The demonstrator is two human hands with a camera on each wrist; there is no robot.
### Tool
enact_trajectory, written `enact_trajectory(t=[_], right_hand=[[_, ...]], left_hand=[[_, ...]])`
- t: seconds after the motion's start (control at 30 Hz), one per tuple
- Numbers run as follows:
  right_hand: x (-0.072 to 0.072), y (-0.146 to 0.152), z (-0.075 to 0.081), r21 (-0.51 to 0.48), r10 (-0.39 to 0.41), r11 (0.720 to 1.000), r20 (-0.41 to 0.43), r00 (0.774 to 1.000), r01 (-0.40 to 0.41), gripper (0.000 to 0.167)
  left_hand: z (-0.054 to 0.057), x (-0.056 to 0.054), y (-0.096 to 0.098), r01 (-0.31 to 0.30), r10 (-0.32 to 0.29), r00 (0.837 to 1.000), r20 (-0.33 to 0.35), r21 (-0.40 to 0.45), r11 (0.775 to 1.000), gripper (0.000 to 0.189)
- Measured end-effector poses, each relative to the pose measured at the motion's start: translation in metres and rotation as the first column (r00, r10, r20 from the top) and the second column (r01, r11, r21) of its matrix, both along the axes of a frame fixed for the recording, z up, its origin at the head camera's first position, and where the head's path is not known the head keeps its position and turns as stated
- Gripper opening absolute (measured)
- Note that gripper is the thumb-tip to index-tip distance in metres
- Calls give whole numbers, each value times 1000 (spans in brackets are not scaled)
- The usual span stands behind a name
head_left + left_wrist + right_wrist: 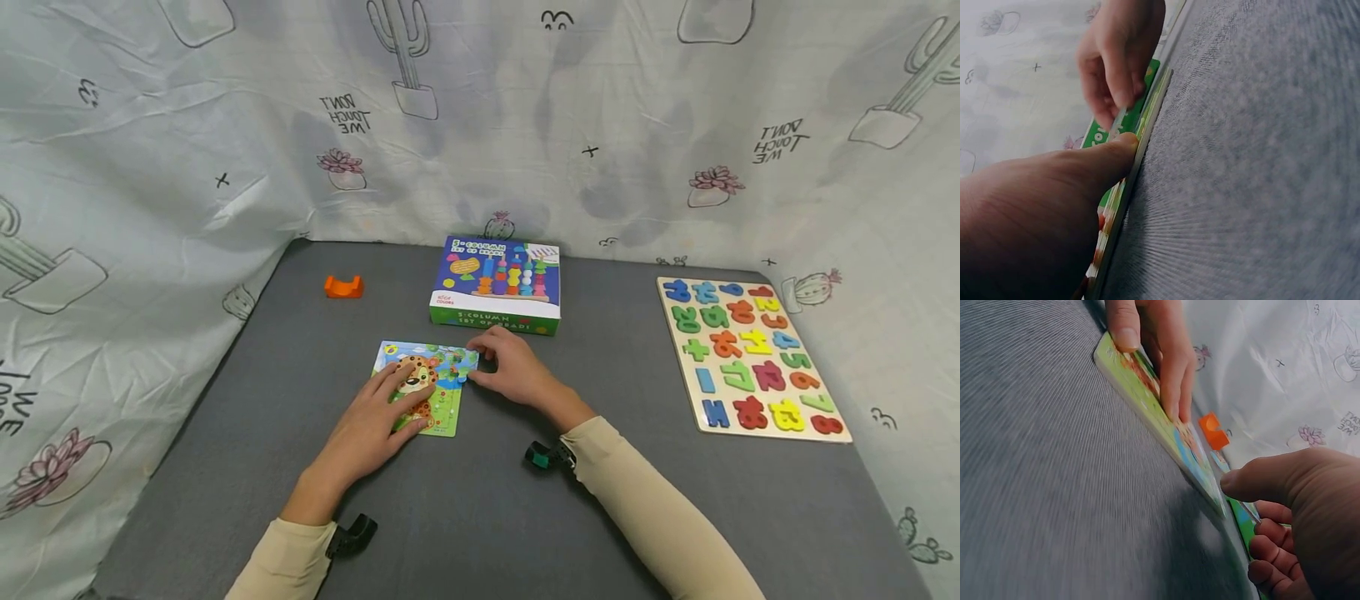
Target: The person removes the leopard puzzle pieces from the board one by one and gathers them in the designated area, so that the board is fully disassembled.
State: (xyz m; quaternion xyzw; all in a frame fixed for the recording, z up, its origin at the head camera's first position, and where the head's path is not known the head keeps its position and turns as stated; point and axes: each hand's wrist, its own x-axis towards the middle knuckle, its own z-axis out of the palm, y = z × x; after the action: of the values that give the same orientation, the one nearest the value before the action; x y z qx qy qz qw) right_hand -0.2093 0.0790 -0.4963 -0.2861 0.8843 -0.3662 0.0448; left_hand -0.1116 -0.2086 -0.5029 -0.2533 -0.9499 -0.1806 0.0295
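A small jigsaw puzzle (pixel 446 421) with a spotted leopard on a green and blue ground lies flat on the table. My left hand (pixel 369 429) rests on it, fingers spread over the leopard picture. At the puzzle's upper right corner, my right hand (pixel 519 372) pinches a thin puzzle piece (pixel 1249 513) between thumb and fingers. The piece is tilted above the board in the right wrist view. In the left wrist view, the left thumb (pixel 1119 150) presses near the puzzle's edge. The hands partly cover the picture.
Behind the puzzle stands a blue and green toy box (pixel 495 287). An orange plastic bracket (pixel 343 287) lies at the back left. On the right is a wooden board (pixel 686 379) with several coloured letters and numbers. A patterned white cloth (pixel 480 125) hangs behind the grey table (pixel 600 517).
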Motion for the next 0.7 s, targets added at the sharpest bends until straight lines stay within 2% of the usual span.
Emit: enact_trajectory(t=[0.7], right_hand=[[20,87,13,-13,-85,996,-41,996,85,39]], left_hand=[[-4,-1,-2,1,-1,1000,4,43,999,55]])
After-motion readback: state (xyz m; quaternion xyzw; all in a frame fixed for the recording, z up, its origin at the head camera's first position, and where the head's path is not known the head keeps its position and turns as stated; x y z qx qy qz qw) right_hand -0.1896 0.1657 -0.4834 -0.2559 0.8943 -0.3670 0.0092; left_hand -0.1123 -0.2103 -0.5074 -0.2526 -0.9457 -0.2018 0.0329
